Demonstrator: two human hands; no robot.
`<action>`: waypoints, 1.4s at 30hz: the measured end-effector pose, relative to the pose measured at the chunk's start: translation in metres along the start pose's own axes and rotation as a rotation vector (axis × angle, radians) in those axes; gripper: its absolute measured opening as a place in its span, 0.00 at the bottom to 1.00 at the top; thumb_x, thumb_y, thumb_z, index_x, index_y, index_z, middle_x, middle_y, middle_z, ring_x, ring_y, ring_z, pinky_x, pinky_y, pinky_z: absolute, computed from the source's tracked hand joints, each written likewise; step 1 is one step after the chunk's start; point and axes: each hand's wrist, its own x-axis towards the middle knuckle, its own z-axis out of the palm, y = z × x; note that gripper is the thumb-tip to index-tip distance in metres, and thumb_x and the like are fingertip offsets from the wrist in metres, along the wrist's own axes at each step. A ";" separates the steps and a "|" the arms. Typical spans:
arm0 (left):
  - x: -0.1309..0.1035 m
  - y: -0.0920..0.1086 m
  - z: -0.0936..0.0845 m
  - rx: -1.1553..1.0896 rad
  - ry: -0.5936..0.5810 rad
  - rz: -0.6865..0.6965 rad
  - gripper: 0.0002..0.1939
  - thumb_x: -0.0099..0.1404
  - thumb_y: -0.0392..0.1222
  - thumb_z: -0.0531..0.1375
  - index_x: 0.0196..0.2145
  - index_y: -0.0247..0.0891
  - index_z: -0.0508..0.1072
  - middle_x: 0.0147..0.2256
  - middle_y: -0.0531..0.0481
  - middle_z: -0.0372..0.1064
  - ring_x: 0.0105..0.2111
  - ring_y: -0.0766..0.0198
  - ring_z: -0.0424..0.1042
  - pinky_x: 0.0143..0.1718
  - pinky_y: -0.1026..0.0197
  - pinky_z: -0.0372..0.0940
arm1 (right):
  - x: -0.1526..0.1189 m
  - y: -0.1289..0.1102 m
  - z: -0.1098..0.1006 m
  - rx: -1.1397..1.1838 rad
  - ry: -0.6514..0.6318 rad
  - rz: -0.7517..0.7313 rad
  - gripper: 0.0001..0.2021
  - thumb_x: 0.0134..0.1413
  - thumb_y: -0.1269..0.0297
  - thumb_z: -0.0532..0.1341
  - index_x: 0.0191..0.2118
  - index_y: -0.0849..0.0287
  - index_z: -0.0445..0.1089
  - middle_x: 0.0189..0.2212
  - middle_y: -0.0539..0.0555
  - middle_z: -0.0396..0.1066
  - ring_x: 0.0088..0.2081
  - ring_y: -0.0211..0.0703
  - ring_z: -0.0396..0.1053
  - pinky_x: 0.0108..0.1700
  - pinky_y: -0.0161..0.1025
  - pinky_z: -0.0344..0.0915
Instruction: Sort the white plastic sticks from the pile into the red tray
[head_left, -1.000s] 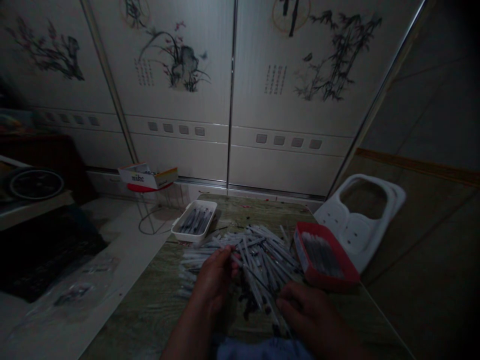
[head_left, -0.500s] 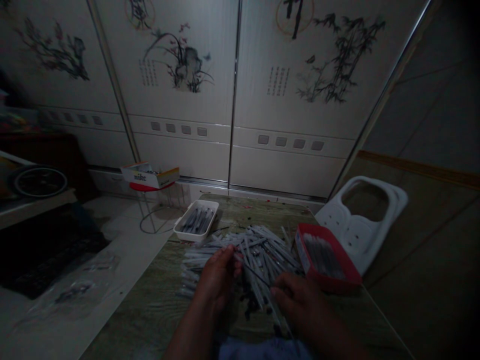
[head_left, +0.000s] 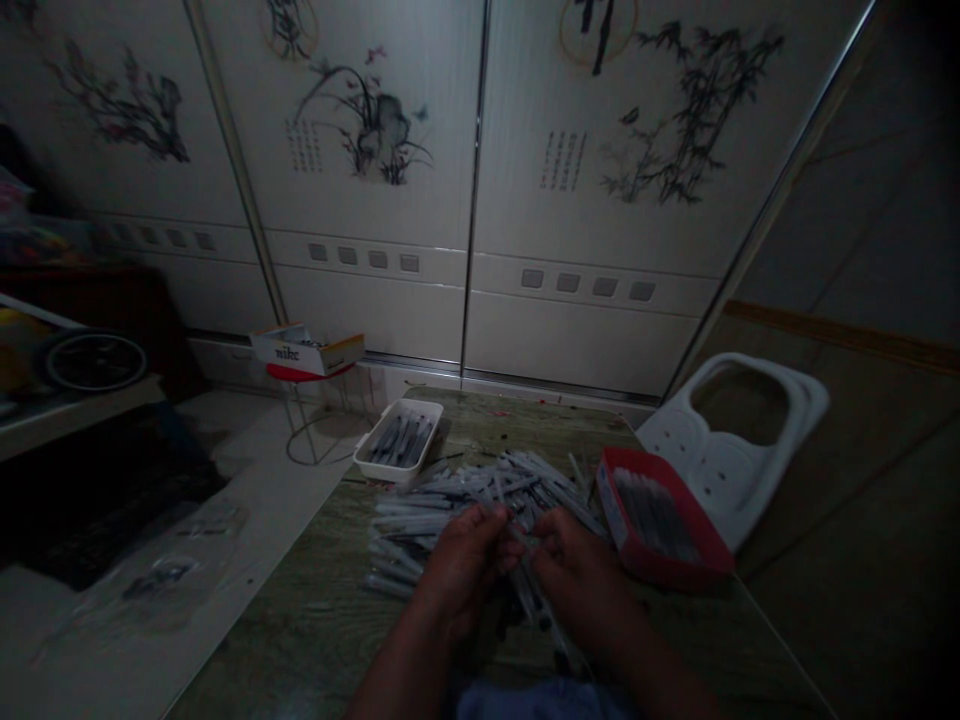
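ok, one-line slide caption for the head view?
Both hands, left hand and right hand, meet over a pile of pen barrels between two trays.

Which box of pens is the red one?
The red box by the right hand; the other box, farther back on the left, is white.

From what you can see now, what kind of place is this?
Probably a room in a home used for handwork: painted sliding wardrobe doors, a low wooden table heaped with pen parts, and a shoebox on the floor.
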 end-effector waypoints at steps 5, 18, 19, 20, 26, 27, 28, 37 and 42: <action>0.000 -0.001 0.000 0.002 0.010 -0.004 0.11 0.63 0.44 0.67 0.38 0.35 0.73 0.28 0.50 0.73 0.27 0.68 0.74 0.29 0.69 0.68 | 0.004 -0.007 0.004 -0.029 0.049 -0.002 0.08 0.55 0.69 0.55 0.41 0.56 0.64 0.32 0.53 0.74 0.35 0.46 0.73 0.35 0.38 0.62; 0.009 0.017 -0.016 -0.296 0.106 0.038 0.02 0.67 0.34 0.62 0.38 0.33 0.74 0.30 0.46 0.76 0.27 0.66 0.77 0.30 0.67 0.73 | -0.005 0.024 -0.003 -0.081 -0.033 -0.017 0.05 0.55 0.68 0.54 0.35 0.55 0.66 0.26 0.47 0.67 0.29 0.40 0.67 0.30 0.35 0.55; 0.009 0.020 -0.017 -0.316 0.110 0.044 0.02 0.68 0.34 0.61 0.38 0.33 0.74 0.29 0.46 0.75 0.27 0.67 0.77 0.30 0.67 0.73 | -0.006 0.027 -0.002 -0.116 -0.047 -0.037 0.05 0.54 0.69 0.54 0.34 0.55 0.66 0.26 0.47 0.68 0.29 0.40 0.67 0.31 0.35 0.54; 0.009 0.023 -0.018 -0.335 0.114 0.052 0.03 0.69 0.34 0.60 0.38 0.33 0.74 0.28 0.47 0.75 0.26 0.67 0.77 0.30 0.68 0.73 | -0.007 0.030 -0.001 -0.148 -0.063 -0.045 0.05 0.54 0.70 0.54 0.34 0.56 0.67 0.26 0.47 0.68 0.30 0.40 0.67 0.32 0.35 0.54; 0.008 0.033 -0.024 -0.399 0.131 0.088 0.05 0.70 0.33 0.57 0.39 0.31 0.74 0.29 0.46 0.76 0.26 0.67 0.77 0.30 0.68 0.74 | -0.012 0.042 0.007 -0.296 -0.182 -0.064 0.06 0.51 0.74 0.56 0.32 0.56 0.68 0.30 0.49 0.70 0.34 0.41 0.67 0.35 0.35 0.52; 0.008 0.033 -0.024 -0.401 0.132 0.090 0.05 0.70 0.33 0.57 0.39 0.31 0.74 0.29 0.46 0.76 0.26 0.67 0.77 0.30 0.68 0.74 | -0.014 0.042 0.009 -0.308 -0.202 -0.083 0.07 0.51 0.75 0.56 0.32 0.56 0.68 0.31 0.49 0.70 0.35 0.40 0.67 0.35 0.35 0.52; 0.008 0.033 -0.024 -0.402 0.132 0.090 0.05 0.70 0.33 0.57 0.39 0.31 0.74 0.29 0.45 0.77 0.26 0.67 0.77 0.30 0.68 0.74 | -0.016 0.042 0.011 -0.319 -0.218 -0.099 0.07 0.50 0.75 0.56 0.32 0.56 0.68 0.31 0.49 0.70 0.35 0.40 0.67 0.35 0.35 0.52; 0.008 0.027 -0.019 -0.391 0.111 0.067 0.03 0.69 0.33 0.59 0.39 0.32 0.74 0.29 0.47 0.76 0.26 0.67 0.77 0.30 0.67 0.75 | -0.019 0.039 0.022 -0.215 -0.223 -0.162 0.07 0.49 0.75 0.57 0.33 0.56 0.67 0.32 0.50 0.70 0.36 0.42 0.67 0.35 0.35 0.54; 0.009 0.018 -0.013 -0.374 0.086 0.034 0.03 0.68 0.34 0.61 0.39 0.32 0.74 0.28 0.47 0.74 0.26 0.67 0.76 0.29 0.67 0.74 | -0.011 0.033 0.014 0.165 -0.102 0.045 0.03 0.51 0.71 0.56 0.31 0.55 0.62 0.22 0.45 0.66 0.25 0.39 0.66 0.27 0.34 0.55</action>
